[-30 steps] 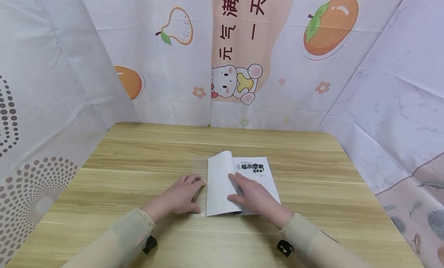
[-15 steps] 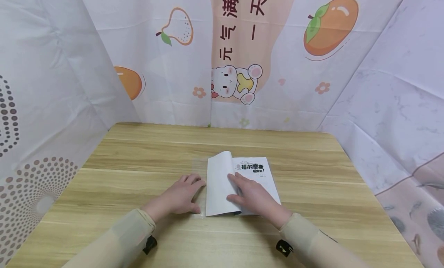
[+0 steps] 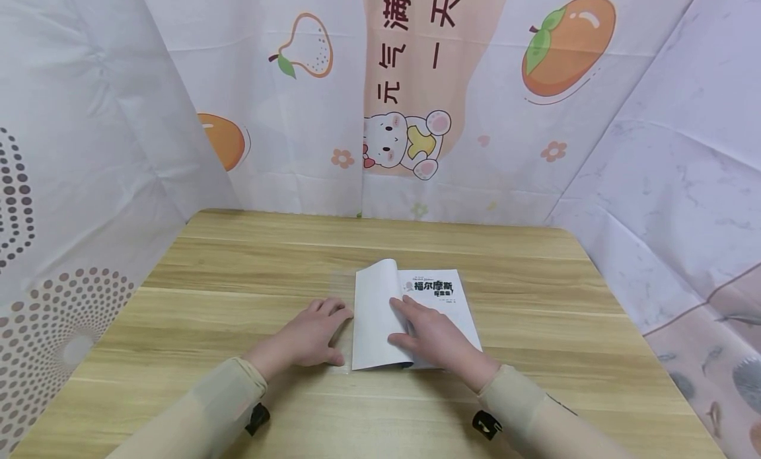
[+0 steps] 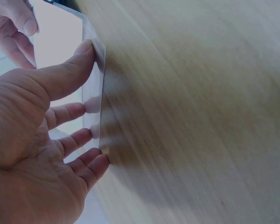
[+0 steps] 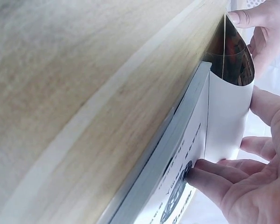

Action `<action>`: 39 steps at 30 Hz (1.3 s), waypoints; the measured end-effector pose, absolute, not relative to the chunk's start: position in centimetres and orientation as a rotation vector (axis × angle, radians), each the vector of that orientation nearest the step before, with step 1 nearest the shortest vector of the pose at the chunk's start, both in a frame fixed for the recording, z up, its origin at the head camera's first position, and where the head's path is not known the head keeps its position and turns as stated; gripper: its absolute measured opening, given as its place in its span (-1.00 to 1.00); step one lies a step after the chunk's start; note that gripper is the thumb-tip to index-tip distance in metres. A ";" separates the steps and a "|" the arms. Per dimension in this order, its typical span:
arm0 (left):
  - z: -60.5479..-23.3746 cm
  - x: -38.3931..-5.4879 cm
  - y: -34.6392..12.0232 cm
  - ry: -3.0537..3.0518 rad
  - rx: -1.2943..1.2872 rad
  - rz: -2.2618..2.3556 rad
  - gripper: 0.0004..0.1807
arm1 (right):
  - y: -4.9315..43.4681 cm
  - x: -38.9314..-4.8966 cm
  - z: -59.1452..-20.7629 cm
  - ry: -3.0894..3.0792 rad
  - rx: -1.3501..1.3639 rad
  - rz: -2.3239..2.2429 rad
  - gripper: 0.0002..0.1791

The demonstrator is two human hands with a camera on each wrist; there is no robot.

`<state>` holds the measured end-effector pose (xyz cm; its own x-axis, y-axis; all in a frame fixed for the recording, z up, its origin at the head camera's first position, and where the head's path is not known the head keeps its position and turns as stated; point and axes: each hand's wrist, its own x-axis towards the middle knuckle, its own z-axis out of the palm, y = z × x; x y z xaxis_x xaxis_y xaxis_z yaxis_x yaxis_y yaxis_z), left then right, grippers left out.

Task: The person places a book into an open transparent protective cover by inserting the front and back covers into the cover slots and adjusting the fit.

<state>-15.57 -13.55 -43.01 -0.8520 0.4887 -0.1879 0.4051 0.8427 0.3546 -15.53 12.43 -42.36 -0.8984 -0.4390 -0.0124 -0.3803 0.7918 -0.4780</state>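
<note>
Dotted curtain [image 3: 80,327] at far left, then wooden table [image 3: 208,281]. Black strap [image 3: 257,419] under left forearm. Left hand [image 3: 312,333]: fingers spread, slightly bent, grasping nothing; thumb and fingertips touch the clear plastic strip [image 3: 343,284] along the book's left side. Next, white flap [image 3: 374,323], turned over leftward, bowed up at the fold; dark, glossy underside seen from right wrist. Right hand [image 3: 431,333]: fingers apart, loosely extended, nothing gripped; thumb against the flap, some fingertips on the title page [image 3: 454,314]. Book [image 5: 151,163] lies flat mid-table, open there, dark Chinese title toward page top. Second black strap [image 3: 487,424] below right forearm. Marbled curtain [image 3: 672,181] far right.
</note>
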 end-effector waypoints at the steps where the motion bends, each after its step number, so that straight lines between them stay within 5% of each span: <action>1: -43.0 -15.6 -13.5 2.749 0.681 0.441 -0.18 | 12.4 -15.5 -42.3 2.856 -0.658 -0.722 -0.26; 39: -42.3 -15.2 -13.5 2.731 0.683 0.476 -0.18 | 12.0 -15.5 -42.2 2.862 -0.645 -0.729 -0.23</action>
